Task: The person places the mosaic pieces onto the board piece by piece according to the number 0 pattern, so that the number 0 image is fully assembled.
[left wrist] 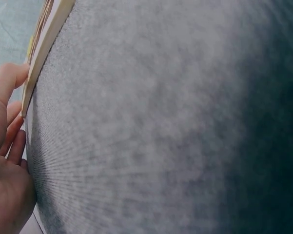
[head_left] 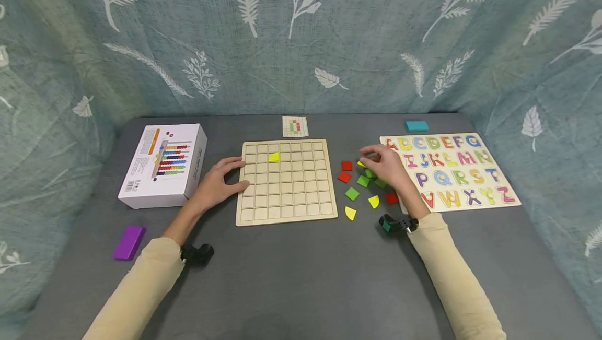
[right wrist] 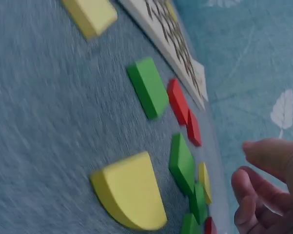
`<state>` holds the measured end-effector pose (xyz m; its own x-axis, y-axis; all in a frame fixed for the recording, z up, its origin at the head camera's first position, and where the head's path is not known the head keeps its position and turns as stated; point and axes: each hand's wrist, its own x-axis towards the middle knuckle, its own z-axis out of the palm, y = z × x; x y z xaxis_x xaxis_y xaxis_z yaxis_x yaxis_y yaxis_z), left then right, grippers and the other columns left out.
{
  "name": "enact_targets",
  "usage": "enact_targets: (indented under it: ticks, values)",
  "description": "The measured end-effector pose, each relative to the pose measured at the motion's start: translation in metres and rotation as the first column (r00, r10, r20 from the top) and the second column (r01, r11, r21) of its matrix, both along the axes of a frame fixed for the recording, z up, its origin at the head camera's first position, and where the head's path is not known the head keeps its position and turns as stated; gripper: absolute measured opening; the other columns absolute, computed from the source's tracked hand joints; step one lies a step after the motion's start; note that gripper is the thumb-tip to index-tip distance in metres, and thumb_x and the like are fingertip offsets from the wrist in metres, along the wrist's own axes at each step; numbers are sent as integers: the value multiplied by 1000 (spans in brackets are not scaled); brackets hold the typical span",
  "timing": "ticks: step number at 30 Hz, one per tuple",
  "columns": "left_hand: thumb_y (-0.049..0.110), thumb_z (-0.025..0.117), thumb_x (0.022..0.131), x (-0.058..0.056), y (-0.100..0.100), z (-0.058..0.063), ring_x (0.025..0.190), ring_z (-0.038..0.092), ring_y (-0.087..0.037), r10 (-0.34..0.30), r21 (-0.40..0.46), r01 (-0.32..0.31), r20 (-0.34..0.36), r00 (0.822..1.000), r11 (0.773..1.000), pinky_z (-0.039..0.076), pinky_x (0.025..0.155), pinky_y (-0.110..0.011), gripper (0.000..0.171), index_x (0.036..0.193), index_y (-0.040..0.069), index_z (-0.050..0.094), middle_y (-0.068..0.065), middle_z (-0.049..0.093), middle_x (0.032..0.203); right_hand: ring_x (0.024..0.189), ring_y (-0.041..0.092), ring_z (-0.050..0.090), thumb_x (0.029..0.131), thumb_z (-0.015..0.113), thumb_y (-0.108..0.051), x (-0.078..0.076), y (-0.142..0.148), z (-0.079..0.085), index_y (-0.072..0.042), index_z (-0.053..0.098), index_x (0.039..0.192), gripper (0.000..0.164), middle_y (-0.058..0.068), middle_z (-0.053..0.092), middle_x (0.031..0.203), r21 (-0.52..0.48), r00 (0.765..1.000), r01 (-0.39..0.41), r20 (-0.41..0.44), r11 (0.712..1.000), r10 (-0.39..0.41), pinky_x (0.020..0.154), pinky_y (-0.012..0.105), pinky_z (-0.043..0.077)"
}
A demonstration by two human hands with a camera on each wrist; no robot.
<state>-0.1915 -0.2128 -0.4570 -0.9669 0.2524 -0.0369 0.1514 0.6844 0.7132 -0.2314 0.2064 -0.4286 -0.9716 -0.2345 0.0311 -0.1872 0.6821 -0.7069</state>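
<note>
A pale wooden grid board (head_left: 286, 221) is lying flat on the dark grey tabletop (head_left: 291, 277), its raised ridges dividing the light surface into rows of shallow square cells, its outer corners rounded. One bright yellow tile (head_left: 274, 157) with a curved corner is sitting toward the board's eleven o'clock.

At the board's nine o'clock edge, the left hand (head_left: 218, 183) is touching the rim, thumb and fingers spread apart along it. At three o'clock, the right hand (head_left: 383, 165) is hovering over a loose scatter of glossy, flat tiles; its fingers are curling loosely, with a gap showing between thumb and index finger, and they appear to be pinching nothing.

Around that scatter, red square tiles (head_left: 344, 176) are lying toward ten o'clock, with another red at four. Green square tiles (head_left: 351, 194) are filling the middle, a few overlapping, and yellow quarter-round tiles (head_left: 350, 213) are resting toward six and seven. Close up, the tiles are showing thick sides and smooth, solid colour.

A small pattern card (head_left: 295, 127) printed with coloured squares is lying at the board's twelve o'clock. Farther out at three, an alphabet puzzle board (head_left: 449, 173) is displaying colourful letters, and a white abacus box (head_left: 162, 165) is standing at nine.
</note>
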Motion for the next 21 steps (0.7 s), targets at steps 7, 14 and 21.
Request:
enact_targets:
  ticks: [7, 14, 21]
  values:
    - [27, 69, 91, 1, -2, -2, 145, 25, -41, 2, 18, -2, 4, 1000, 1000, 26, 113, -61, 63, 143, 2, 46, -16, 33, 154, 78, 26, 53, 92, 64, -7, -9, 0, -5, 4, 66, 118, 29, 24, 61, 112, 151, 996, -88, 11, 985, 88, 63, 29, 40]
    - [29, 68, 91, 1, -3, -2, 144, 25, -42, -5, 15, 5, 2, 1000, 1000, 27, 112, -62, 63, 143, 2, 45, -17, 33, 154, 83, 29, 57, 90, 62, 0, -10, -1, -9, 5, 69, 113, 25, 25, 60, 112, 182, 996, -88, 17, 979, 86, 68, 32, 45]
    - [29, 68, 91, 1, -2, -2, 145, 24, -41, 4, 16, -4, 6, 1000, 1000, 26, 112, -61, 63, 143, 3, 45, -16, 33, 155, 89, 33, 60, 90, 62, 0, -12, 2, -10, 8, 67, 116, 28, 26, 60, 110, 167, 998, -68, 29, 984, 64, 73, 35, 49]
